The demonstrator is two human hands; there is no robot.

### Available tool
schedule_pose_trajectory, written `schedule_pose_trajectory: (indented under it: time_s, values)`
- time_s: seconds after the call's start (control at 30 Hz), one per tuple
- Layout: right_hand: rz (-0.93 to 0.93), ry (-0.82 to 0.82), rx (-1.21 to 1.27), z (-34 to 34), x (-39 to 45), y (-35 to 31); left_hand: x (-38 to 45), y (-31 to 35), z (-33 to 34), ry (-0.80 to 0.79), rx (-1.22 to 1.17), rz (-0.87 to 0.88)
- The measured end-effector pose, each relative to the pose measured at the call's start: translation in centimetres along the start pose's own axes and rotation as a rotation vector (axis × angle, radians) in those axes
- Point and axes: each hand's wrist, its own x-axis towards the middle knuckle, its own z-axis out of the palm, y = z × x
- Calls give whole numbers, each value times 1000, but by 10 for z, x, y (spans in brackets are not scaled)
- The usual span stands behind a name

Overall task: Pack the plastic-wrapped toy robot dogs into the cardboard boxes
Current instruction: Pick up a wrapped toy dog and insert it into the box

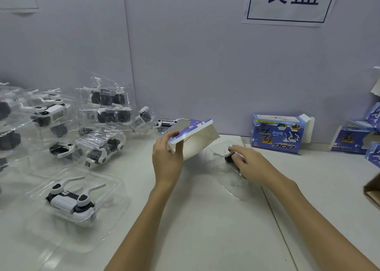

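My left hand [167,157] grips a blue and white cardboard box [191,136] by its near end and holds it tilted above the table, its open mouth facing right. My right hand [249,164] rests on a plastic-wrapped toy robot dog [231,159] that lies on the table just right of the box; my fingers curl over its dark body. Another wrapped dog [72,198], white and black in a clear blister, lies at the near left. Several more wrapped dogs [102,125] are piled at the far left against the wall.
A blue DOG box [276,136] stands by the wall at the right, its side flap open. More blue boxes [353,140] are stacked at the far right edge. A brown cardboard corner [372,190] juts in at the right. The white table [205,219] meets a pale partition wall.
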Motion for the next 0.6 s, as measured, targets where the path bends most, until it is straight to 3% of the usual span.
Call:
schedule_pose_trajectory:
  time_s: [0.07, 0.13, 0.2, 0.27, 0.5, 0.6]
  values:
    - [2, 258, 76, 4, -9, 2, 0, -1, 2, -13, 18, 19]
    - [131, 349, 78, 7, -14, 4, 0, -1, 3, -8, -22, 0]
    - [351, 200, 120, 2, -14, 5, 0, -1, 4, -13, -88, -42]
    - [427, 75, 192, -6, -13, 10, 0, -3, 3, -6, -118, -55]
    - [329, 9, 471, -22, -27, 19, -1, -4, 4, 55, -15, 22]
    - [254, -117, 617, -38, -37, 28, -1, -5, 5, 85, 95, 87]
